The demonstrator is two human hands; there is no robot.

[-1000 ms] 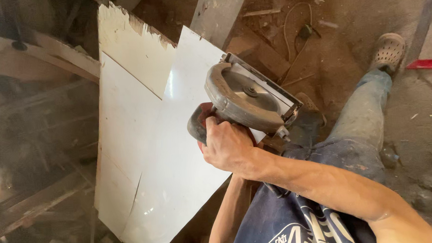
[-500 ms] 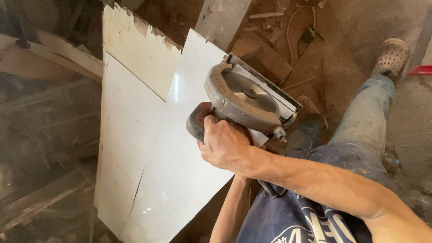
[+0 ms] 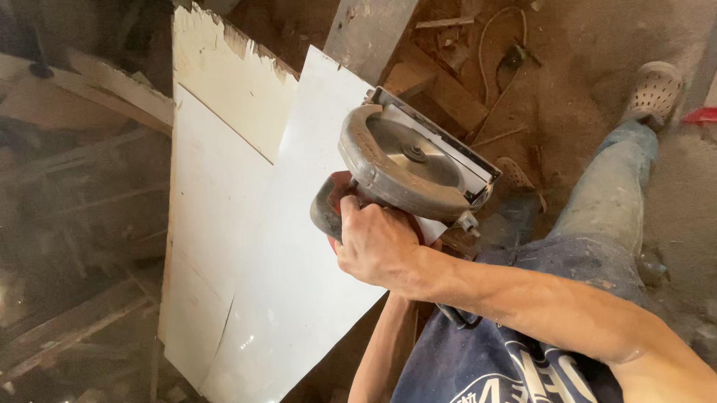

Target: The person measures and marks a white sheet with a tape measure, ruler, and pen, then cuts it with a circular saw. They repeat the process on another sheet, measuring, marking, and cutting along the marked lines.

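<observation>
My right hand (image 3: 376,244) grips the handle of a grey circular saw (image 3: 409,164), whose blade guard and base plate rest at the right edge of a white laminated board (image 3: 281,260). The board lies slanted across the view, with a ragged broken end at the top and a long cut line running down its left part. My left forearm (image 3: 380,360) reaches down under the board's lower right edge; the hand itself is hidden beneath the board and saw.
Dusty wooden planks and beams (image 3: 69,116) pile up on the left. A grey plank (image 3: 372,18) lies beyond the board. My leg in dusty jeans (image 3: 612,193) stretches right, a perforated clog (image 3: 653,92) on the dirt floor. A cable (image 3: 496,54) and a red object (image 3: 713,115) lie nearby.
The saw and my right hand have shifted slightly along the board's right edge; the view has drifted a little. The board has stayed put.
</observation>
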